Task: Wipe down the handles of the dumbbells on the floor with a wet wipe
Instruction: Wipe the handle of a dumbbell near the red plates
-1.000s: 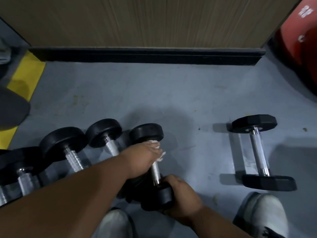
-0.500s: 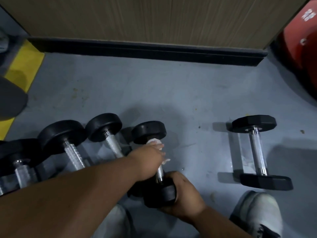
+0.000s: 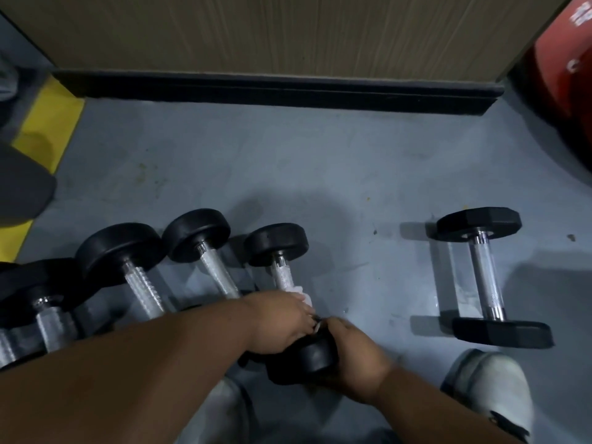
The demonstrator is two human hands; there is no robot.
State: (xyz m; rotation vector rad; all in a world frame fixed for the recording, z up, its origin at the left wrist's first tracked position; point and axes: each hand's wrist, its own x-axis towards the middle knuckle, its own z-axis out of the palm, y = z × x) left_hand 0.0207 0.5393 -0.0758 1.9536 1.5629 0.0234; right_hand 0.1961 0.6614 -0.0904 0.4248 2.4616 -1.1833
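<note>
White wet wipe [image 3: 301, 291] bunched round the lower end of a knurled steel handle [image 3: 283, 275], pinched there under the curled fingers of the left hand [image 3: 278, 318]; right hand [image 3: 355, 357] cupped over the near black head of the same round dumbbell [image 3: 277, 243], fingers bent round it, the two hands touching at the knuckles; far head resting on the grey floor [image 3: 336, 161], upper half of the handle bare and shining.

Lying side by side to the left, a second round dumbbell [image 3: 197, 233] just beside the held one, then a larger one [image 3: 120, 248], then another [image 3: 41, 302] partly cut off by the frame edge; all angled the same way, heads close or touching.

Set well apart on the right, a hex-headed dumbbell [image 3: 479, 224] with a smooth chrome bar, flat on the floor; just below it a white shoe [image 3: 490, 392].

Beyond, a dark skirting board [image 3: 278, 91] under a wood-grain panel [image 3: 256, 30]; yellow strip [image 3: 51, 120] at the left; red object [image 3: 567, 59] at the upper right, too cropped to identify.
</note>
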